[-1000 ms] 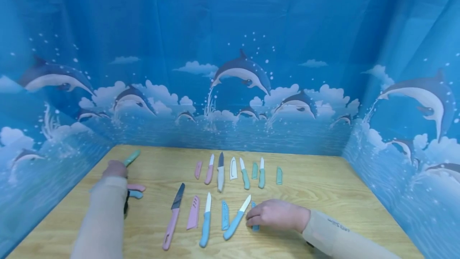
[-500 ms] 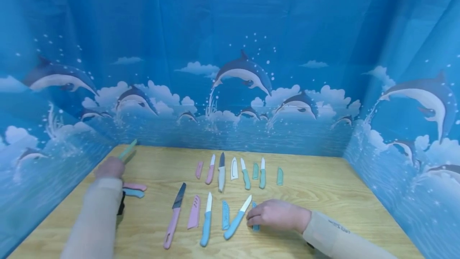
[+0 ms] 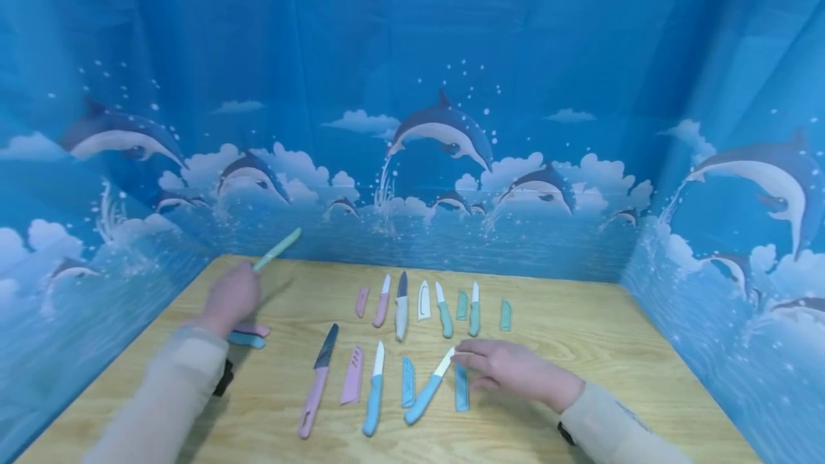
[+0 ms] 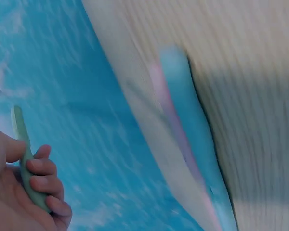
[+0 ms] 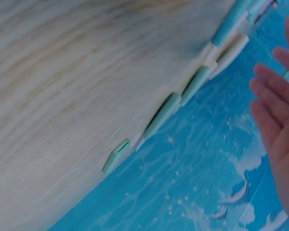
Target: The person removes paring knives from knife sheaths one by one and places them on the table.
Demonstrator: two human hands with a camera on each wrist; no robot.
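Swung rightward, the left grip (image 3: 233,296) curls round a green object (image 3: 277,249); the right grip (image 3: 505,367) is straight-fingered.

- soft, fairly bright light spread over the desk (image 3: 561,324) in the head view, while the backdrop (image 3: 567,34) darkened in its folds near the right corner.
- faint shadows slanted across the wood below the green object (image 3: 277,249) and beside the left sleeve (image 3: 148,385).
- the left grip (image 3: 233,298) looked blurred there.
- the left wrist view was dimmer, its blue handle (image 4: 188,101) soft-edged, grey shade crossing the desk.
- the right wrist view was dull, with smeared wood grain.
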